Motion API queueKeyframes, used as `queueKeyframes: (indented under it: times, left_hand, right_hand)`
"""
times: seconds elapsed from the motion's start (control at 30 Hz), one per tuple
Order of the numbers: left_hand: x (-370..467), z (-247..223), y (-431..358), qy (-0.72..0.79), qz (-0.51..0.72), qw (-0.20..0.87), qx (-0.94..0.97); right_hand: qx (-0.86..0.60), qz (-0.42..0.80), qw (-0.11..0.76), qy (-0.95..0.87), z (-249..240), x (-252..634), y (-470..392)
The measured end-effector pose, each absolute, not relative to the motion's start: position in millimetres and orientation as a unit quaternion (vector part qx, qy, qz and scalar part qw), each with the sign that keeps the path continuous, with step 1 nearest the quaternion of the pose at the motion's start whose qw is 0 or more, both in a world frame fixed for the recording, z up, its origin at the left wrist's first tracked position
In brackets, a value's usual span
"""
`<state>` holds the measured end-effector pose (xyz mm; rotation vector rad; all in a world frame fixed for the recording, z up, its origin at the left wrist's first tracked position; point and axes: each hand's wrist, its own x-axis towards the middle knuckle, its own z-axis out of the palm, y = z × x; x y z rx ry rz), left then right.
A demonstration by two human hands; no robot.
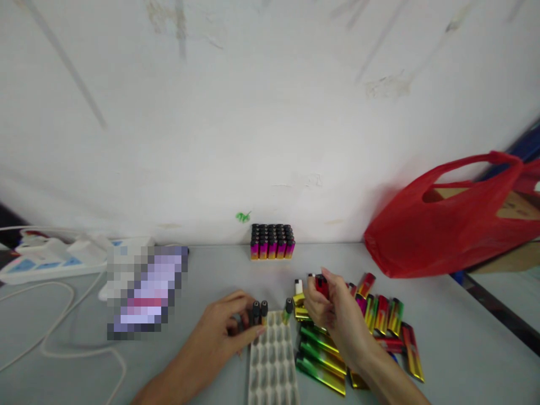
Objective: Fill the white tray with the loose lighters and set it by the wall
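My left hand (219, 329) is at the top left corner of a white compartment tray (276, 371). Its thumb and fingers close around a black-topped lighter (256, 313) standing there. Right beside that one stands another black-topped lighter (264, 310). A green-and-yellow lighter (287, 312) stands upright in the tray's top right compartment, while the lower compartments hold nothing. Above the loose lighters, my right hand (337, 306) grips a red lighter (322, 286) with a dark top; its lower part is hidden by the fingers.
Right of the tray lie green-and-gold lighters (320, 371) and red lighters (382, 312). A block of purple, black-topped lighters (272, 243) stands against the wall. At left are a pixelated phone (152, 292), a power strip (54, 261) and cables. A red bag (439, 236) stands at right.
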<state>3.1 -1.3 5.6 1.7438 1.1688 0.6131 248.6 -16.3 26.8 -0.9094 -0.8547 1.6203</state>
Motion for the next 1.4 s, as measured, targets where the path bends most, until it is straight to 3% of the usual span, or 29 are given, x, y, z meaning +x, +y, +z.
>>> queueKeyframes:
  times: [1.03, 1.23, 1.4]
  left_hand:
    - [1.3, 2.4, -1.1, 0.468, 0.255, 0.457, 0.713]
    - [1.4, 0.5, -1.3, 0.466, 0.256, 0.456, 0.713]
    - [2.0, 3.8, -1.1, 0.468, 0.248, 0.452, 0.718]
  right_hand:
    - [-0.385, 0.673, 0.526, -0.348, 21.8, 248.1, -15.8]
    - [-0.392, 0.584, 0.582, -0.408, 32.6, 240.5, -24.8]
    - [-0.37, 0.563, 0.577, -0.461, 39.0, 243.3, -31.5]
